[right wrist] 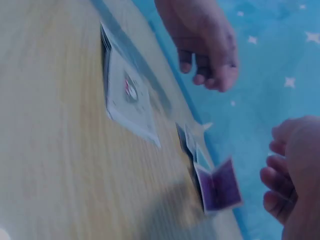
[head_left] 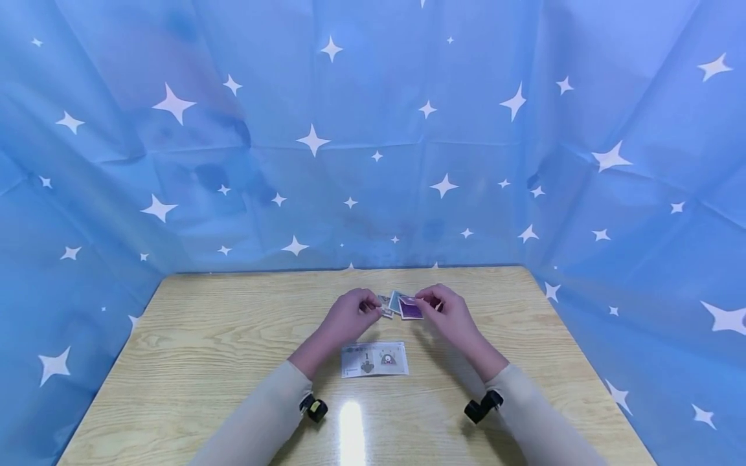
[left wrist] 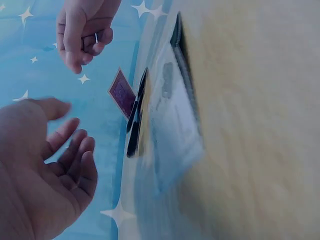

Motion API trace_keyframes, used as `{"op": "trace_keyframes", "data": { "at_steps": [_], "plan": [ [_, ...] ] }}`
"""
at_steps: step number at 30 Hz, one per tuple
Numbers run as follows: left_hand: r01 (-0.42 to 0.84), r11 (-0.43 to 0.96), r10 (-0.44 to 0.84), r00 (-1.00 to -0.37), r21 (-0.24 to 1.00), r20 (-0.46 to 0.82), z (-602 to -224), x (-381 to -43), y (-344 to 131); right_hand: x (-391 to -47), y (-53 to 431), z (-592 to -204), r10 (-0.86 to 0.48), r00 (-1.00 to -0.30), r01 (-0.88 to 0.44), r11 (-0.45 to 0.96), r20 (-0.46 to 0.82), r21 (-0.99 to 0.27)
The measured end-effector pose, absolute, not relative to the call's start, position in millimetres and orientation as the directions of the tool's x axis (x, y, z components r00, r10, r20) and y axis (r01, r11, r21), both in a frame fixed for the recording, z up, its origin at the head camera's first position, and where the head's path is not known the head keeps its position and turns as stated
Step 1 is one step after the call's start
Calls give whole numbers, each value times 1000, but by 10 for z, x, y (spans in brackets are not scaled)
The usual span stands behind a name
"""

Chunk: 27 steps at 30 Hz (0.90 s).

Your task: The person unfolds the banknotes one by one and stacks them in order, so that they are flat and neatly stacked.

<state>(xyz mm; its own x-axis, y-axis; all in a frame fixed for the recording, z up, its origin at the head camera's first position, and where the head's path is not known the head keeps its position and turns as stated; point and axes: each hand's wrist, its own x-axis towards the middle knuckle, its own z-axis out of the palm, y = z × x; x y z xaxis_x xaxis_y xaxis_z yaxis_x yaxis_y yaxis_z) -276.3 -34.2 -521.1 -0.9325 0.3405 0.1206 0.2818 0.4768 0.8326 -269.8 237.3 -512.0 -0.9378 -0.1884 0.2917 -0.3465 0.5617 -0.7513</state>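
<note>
A purple folded paper note lies toward the back of the table, one flap standing up in the right wrist view. My right hand is nearest to it; a gap shows between its bent fingers and the raised flap. Left of the purple paper, a teal one and a greyish one overlap. Beside the greyish paper hovers my left hand, thumb and fingers loosely bent and apart, holding nothing. Closer to me lies a pale printed play banknote, layered at its edge in the right wrist view.
The light wooden table reaches back to a blue curtain with white stars. Black wrist cameras sit on both sleeves, the left camera and the right camera. Glare marks the tabletop in front.
</note>
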Motion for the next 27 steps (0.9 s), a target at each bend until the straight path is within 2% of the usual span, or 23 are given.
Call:
{"op": "trace_keyframes", "data": {
  "at_steps": [7, 14, 20, 27],
  "plan": [
    [279, 508, 292, -946, 815, 142, -5223, -3037, -71, -2987, 2448, -5208, -204, -947, -322, 612, 249, -722],
    [299, 554, 354, -929, 777, 106, -5289, -3228, 114, -3153, 2527, -5324, -243, -961, -261, 637, 133, -725],
    [321, 611, 407, -911, 724, 60, -5398, -3272, 196, -3233, 2549, -5431, -268, -960, -241, 654, 78, -717],
    [304, 669, 413, -911, 679, 1, -5414, -3208, 241, -3250, 2538, -5496, -300, -952, -258, 673, 63, -693]
  ]
}}
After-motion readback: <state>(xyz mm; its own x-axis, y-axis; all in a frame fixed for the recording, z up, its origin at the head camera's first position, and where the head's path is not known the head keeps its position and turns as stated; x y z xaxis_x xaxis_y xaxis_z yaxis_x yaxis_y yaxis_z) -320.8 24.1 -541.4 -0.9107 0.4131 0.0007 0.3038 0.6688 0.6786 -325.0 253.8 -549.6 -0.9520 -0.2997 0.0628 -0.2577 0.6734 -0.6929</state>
